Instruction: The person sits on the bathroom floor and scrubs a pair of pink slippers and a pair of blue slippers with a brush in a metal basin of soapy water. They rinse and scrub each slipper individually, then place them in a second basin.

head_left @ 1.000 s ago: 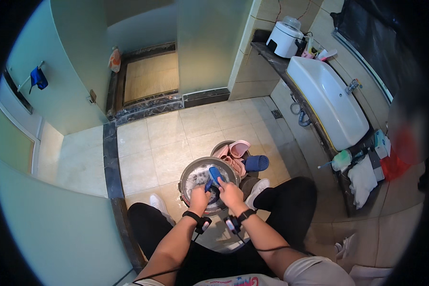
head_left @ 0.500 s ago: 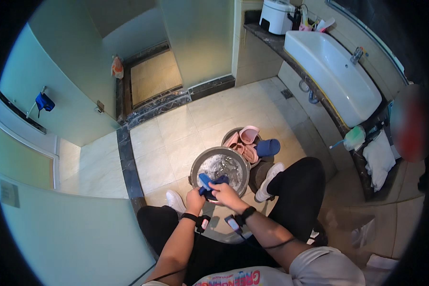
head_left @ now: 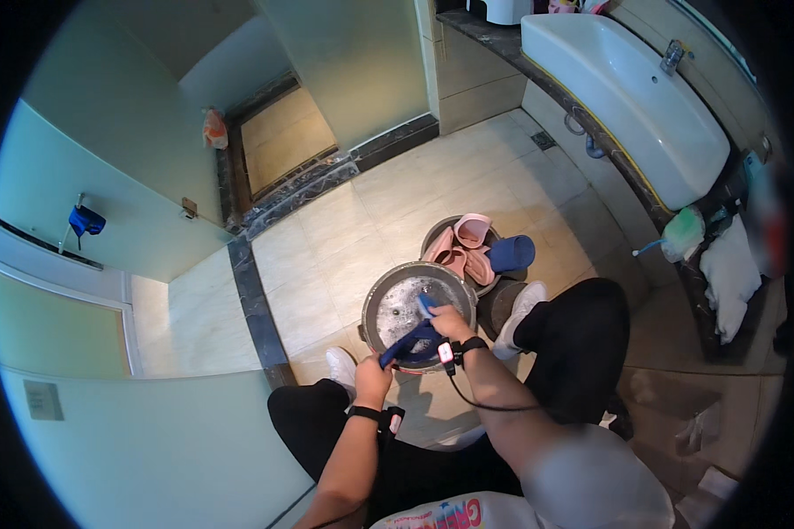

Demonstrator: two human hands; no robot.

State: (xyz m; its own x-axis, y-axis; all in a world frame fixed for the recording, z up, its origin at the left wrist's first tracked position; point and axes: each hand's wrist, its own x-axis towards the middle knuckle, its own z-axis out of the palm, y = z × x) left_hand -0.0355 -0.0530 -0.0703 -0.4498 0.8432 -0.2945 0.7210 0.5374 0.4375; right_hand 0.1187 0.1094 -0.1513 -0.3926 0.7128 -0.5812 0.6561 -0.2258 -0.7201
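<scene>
My left hand (head_left: pixel 373 379) is closed around one end of a dark blue slipper (head_left: pixel 408 342), which is tilted over the near side of a grey bucket (head_left: pixel 372 304). Foamy water (head_left: pixel 399 304) fills much of the bucket. In my right hand (head_left: pixel 451 324) is a small blue brush (head_left: pixel 426 304), held above the suds just beyond the slipper. Whether the brush touches the water I cannot tell. Behind the bucket, a second round basin (head_left: pixel 427 236) holds several pink slippers (head_left: pixel 473 229) and a blue slipper (head_left: pixel 512 254) that sticks out to the right.
My white shoes (head_left: pixel 342 365) flank the bucket on pale floor tiles. A white sink (head_left: pixel 631 106) is mounted on a dark counter at the right, with a white cloth (head_left: pixel 730 273) near its end. Frosted glass panels (head_left: pixel 353 70) stand at the back and left.
My right hand and the brush have moved forward and right, away from my left hand. More of the dark blue slipper shows between them. The whole view has shifted slightly.
</scene>
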